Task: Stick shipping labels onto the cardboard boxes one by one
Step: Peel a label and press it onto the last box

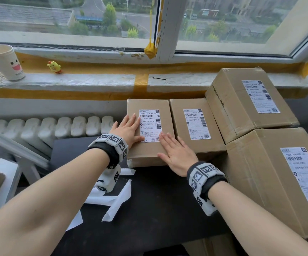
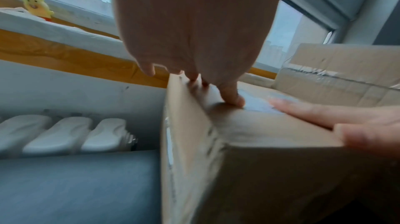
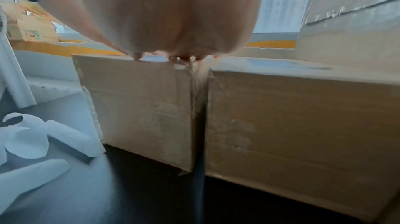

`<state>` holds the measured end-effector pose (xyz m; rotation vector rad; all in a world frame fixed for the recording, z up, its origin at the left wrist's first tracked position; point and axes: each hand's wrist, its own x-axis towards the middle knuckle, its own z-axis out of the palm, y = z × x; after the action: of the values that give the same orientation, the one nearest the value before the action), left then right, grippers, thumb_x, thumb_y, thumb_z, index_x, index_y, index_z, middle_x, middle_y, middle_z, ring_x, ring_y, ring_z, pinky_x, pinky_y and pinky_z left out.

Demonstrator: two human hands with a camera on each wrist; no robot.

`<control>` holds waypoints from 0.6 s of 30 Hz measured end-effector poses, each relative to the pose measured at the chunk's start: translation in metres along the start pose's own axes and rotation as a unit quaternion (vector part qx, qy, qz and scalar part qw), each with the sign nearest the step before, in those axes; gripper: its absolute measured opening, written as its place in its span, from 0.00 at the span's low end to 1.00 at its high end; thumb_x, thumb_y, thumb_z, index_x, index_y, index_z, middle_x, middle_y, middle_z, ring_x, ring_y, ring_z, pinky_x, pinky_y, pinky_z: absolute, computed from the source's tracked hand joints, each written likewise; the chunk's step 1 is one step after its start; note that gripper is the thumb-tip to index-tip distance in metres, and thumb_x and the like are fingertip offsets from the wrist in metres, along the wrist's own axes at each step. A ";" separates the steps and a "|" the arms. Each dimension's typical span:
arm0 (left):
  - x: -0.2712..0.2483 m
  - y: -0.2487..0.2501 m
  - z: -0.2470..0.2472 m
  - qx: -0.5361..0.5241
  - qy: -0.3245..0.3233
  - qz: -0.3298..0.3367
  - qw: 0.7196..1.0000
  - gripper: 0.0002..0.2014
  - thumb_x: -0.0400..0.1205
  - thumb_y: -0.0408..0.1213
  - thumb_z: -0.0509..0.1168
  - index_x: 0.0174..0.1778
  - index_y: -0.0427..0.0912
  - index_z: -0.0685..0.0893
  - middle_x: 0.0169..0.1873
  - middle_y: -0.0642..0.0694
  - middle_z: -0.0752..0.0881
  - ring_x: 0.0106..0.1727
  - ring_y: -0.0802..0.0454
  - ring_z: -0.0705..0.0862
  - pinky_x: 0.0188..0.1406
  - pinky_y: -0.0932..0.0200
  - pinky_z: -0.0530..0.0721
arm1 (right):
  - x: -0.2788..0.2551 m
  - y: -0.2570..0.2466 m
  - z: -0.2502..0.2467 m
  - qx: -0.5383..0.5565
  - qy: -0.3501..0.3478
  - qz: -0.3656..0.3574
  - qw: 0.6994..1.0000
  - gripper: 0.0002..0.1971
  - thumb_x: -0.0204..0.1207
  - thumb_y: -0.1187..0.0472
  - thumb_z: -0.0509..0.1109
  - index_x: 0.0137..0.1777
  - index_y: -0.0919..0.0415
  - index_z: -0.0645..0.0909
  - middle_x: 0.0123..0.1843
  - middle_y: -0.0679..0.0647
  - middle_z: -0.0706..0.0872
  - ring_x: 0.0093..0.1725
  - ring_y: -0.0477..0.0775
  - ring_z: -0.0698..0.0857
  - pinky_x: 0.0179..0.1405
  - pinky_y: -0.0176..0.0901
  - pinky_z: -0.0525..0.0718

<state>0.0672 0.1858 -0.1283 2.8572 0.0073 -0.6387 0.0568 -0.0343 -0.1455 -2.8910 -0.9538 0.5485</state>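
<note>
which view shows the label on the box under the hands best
The head view: the label faces the camera on the box, print and barcodes visible, left hand and right hand flat at its edges. The left wrist view shows only a blurred pale patch; the right wrist view, a sliver under the fingertips.

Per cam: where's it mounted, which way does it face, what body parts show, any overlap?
Head: worn high, looks forward and down at four labelled boxes and the window; both forearms, left hand and right hand flat on the leftmost box.
Left wrist: looks along the fingers across that box; right fingers enter.
Right wrist: low, faces the box fronts; palm overhead.
Shared: leftmost box, windowsill.
</note>
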 end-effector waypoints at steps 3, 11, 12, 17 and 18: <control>-0.013 0.022 0.006 0.048 -0.005 0.055 0.997 0.31 0.87 0.48 0.47 0.83 0.46 0.42 0.84 0.50 0.42 0.84 0.50 0.40 0.81 0.41 0.41 | 0.001 -0.015 0.001 0.025 -0.004 0.030 0.999 0.34 0.83 0.38 0.41 0.83 0.50 0.35 0.85 0.46 0.35 0.83 0.45 0.35 0.82 0.47 0.35; -0.046 0.027 0.041 0.068 0.011 0.071 0.995 0.31 0.88 0.52 0.40 0.82 0.42 0.37 0.83 0.48 0.38 0.84 0.55 0.39 0.83 0.53 0.40 | -0.005 -0.018 0.004 0.020 -0.004 0.029 0.999 0.35 0.80 0.32 0.42 0.82 0.43 0.36 0.85 0.47 0.35 0.83 0.48 0.34 0.82 0.50 0.36; -0.048 0.024 0.042 0.076 0.012 0.069 0.995 0.32 0.87 0.53 0.40 0.83 0.42 0.37 0.83 0.48 0.39 0.84 0.55 0.39 0.84 0.52 0.41 | -0.007 -0.015 0.005 0.021 0.001 0.027 0.999 0.35 0.80 0.33 0.43 0.83 0.45 0.37 0.85 0.47 0.35 0.83 0.47 0.35 0.82 0.49 0.36; -0.055 0.014 0.041 0.070 0.019 0.068 0.995 0.31 0.88 0.52 0.41 0.83 0.45 0.38 0.84 0.50 0.41 0.84 0.55 0.41 0.84 0.52 0.43 | -0.015 -0.006 0.004 0.024 0.015 0.024 0.999 0.36 0.81 0.36 0.45 0.83 0.49 0.38 0.85 0.43 0.39 0.83 0.42 0.39 0.83 0.46 0.38; -0.056 0.015 0.040 0.057 0.017 0.068 0.996 0.30 0.88 0.51 0.42 0.83 0.46 0.39 0.84 0.50 0.41 0.84 0.55 0.41 0.84 0.51 0.43 | -0.015 -0.006 0.004 0.027 0.016 0.024 0.999 0.36 0.82 0.36 0.46 0.84 0.50 0.40 0.85 0.43 0.40 0.83 0.42 0.39 0.83 0.46 0.38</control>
<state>0.0003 0.1655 -0.1371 2.9458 -0.2244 -0.5805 0.0404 -0.0383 -0.1432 -2.8723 -0.8526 0.5212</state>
